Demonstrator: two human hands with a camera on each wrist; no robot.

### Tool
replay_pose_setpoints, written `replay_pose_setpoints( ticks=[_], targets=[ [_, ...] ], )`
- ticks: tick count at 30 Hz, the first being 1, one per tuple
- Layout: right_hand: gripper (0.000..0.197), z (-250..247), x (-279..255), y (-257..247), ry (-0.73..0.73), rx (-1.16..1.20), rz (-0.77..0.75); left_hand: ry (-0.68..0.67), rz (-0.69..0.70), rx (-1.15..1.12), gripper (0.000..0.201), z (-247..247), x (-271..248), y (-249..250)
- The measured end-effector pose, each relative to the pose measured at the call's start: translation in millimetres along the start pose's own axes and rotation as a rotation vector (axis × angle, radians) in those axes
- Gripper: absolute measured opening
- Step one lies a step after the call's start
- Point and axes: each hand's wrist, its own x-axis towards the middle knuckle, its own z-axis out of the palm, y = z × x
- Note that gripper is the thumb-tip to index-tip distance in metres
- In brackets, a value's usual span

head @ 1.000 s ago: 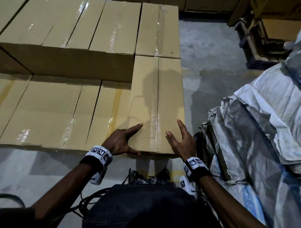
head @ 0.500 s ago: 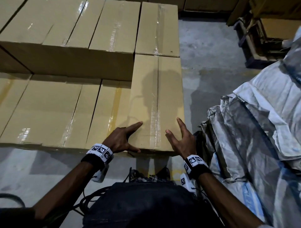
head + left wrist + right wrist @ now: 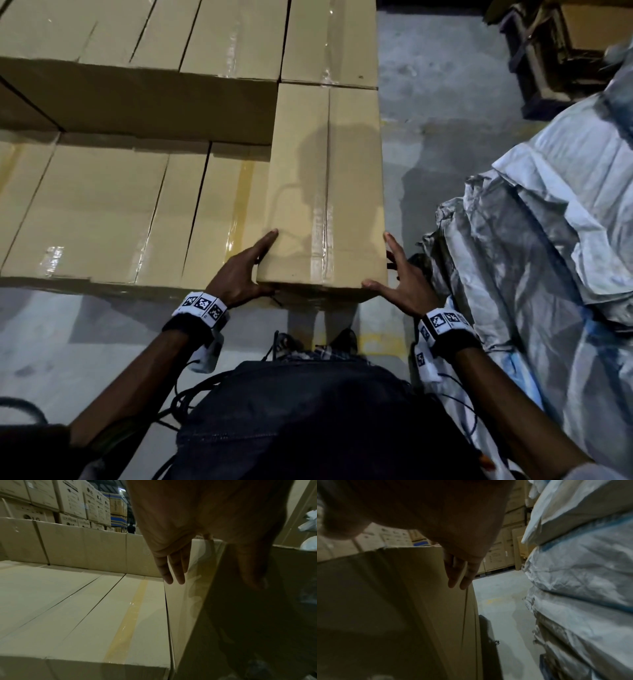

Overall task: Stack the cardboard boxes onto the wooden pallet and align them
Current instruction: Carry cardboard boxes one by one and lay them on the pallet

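Note:
A tall taped cardboard box (image 3: 325, 192) stands at the right end of a row of stacked cardboard boxes (image 3: 102, 212); a higher layer of boxes (image 3: 154, 51) lies behind. My left hand (image 3: 243, 270) lies flat against the box's left side at the near corner, fingers (image 3: 173, 572) straight, thumb on the front face. My right hand (image 3: 400, 284) presses the right side with straight fingers (image 3: 460, 574), thumb on the near top edge. The box's side (image 3: 402, 601) fills the right wrist view. No pallet shows under the stack.
Grey-white woven sacks (image 3: 548, 240) are piled close on the right, leaving a narrow strip of concrete floor (image 3: 428, 102). A dark pallet with cardboard (image 3: 555, 51) sits at the far right. Tall stacks of printed cartons (image 3: 72, 500) stand behind, with a distant person (image 3: 131, 528).
Both hands have slid off the box's top near edge outwards: the left to its left side, the right to its right side. The view has moved closer to the box.

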Motion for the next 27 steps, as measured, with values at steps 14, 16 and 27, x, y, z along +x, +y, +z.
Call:
replay_pose_setpoints(
  ticks=[14, 16, 27],
  targets=[
    [0.126, -0.9, 0.2, 4.9, -0.093, -0.411, -0.233, 0.084, -0.021, 0.137, 0.121, 16.9, -3.1, 7.6],
    [0.127, -0.5, 0.9, 5.0, -0.092, -0.414, -0.235, 0.089, -0.02, 0.148, 0.121, 16.4, -3.5, 8.0],
    [0.131, 6.2, 3.3, 7.8, -0.105, -0.366, -0.257, 0.095, 0.011, 0.189, 0.115, 12.7, -8.6, 12.3]
  ],
)
